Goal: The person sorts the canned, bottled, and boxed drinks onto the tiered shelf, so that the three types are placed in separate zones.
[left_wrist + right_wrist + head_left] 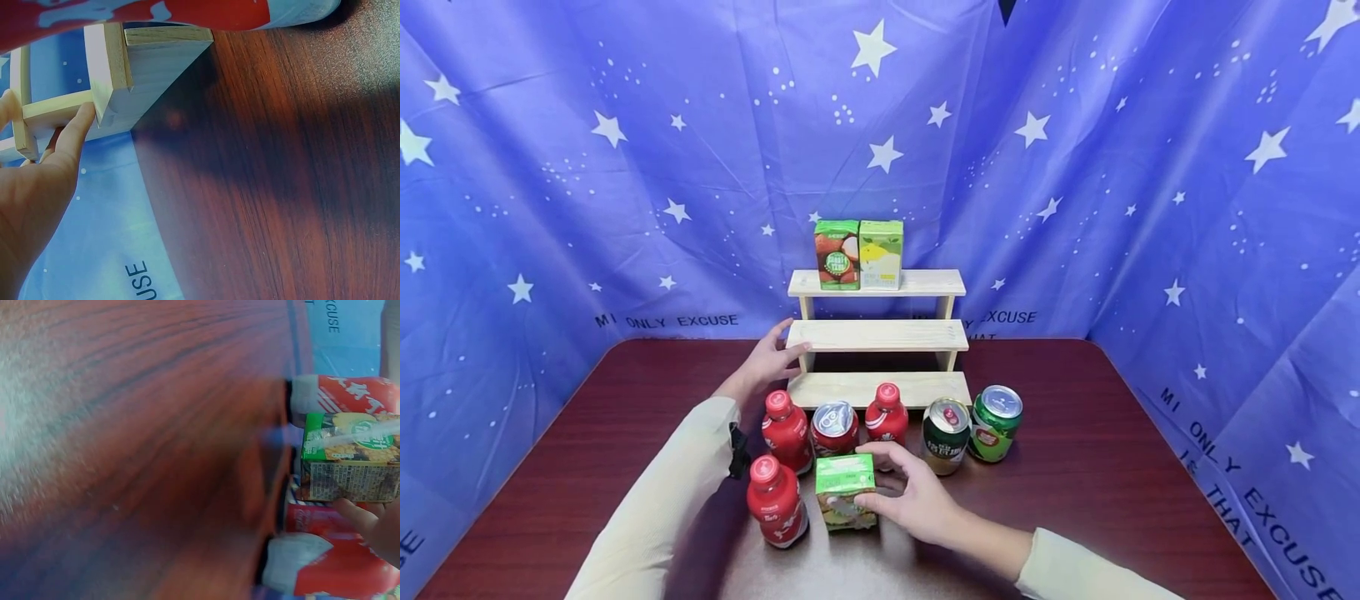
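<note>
— So, what's in front of you?

— Your wooden stepped shelf (pixel 877 335) stands at the back of the dark table (pixel 1112 467), two juice cartons (pixel 858 254) on its top step.

— And your hands?

— Your left hand (pixel 772 360) rests straight-fingered against the middle step's left end, holding nothing. Your right hand (pixel 913 493) curls round the green carton (pixel 846 490), upright near the front, just beside a red bottle (pixel 776 502), with cans (pixel 970 432) behind.
</note>
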Demonstrator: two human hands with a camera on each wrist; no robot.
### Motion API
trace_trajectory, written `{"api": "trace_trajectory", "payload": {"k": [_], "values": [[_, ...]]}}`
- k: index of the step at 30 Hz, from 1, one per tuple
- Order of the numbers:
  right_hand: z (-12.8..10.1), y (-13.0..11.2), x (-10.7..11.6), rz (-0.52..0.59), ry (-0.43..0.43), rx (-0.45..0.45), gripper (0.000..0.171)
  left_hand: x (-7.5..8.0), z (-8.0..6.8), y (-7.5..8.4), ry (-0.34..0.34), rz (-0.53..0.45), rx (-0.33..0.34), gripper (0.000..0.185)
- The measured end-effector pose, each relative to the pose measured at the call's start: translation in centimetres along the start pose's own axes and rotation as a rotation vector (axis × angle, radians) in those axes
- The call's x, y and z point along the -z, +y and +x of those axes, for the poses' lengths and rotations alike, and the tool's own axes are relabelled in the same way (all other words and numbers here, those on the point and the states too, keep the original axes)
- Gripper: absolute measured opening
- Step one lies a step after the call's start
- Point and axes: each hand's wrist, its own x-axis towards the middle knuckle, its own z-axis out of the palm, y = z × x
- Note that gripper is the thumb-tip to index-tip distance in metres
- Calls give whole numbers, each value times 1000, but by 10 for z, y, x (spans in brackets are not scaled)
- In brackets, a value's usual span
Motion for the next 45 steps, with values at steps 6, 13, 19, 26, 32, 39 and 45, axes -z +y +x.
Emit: {"api": "trace_trajectory", "payload": {"k": [6, 13, 19, 26, 32, 39, 45], "values": [[-4, -12, 7, -19, -11, 54, 52, 1, -1, -4, -14, -7, 13, 76], [-4, -29, 17, -19, -9, 72, 53, 1, -1, -1, 5, 0, 11, 75], [-3, -45, 27, 24, 3, 100, 54, 1, -1, 1, -6, -10, 0, 75], [1, -68, 40, 47, 31, 179, 57, 1, 1, 1, -3, -10, -11, 75], [6, -87, 56, 46, 80, 234, 55, 0, 1, 1, -1, -3, -12, 75], [14, -102, 76, -1, 176, 288, 54, 1, 2, -1, -9, 1, -14, 76], [21, -107, 95, -127, 281, 266, 54, 3, 1, -4, -21, -1, -58, 81]]}}
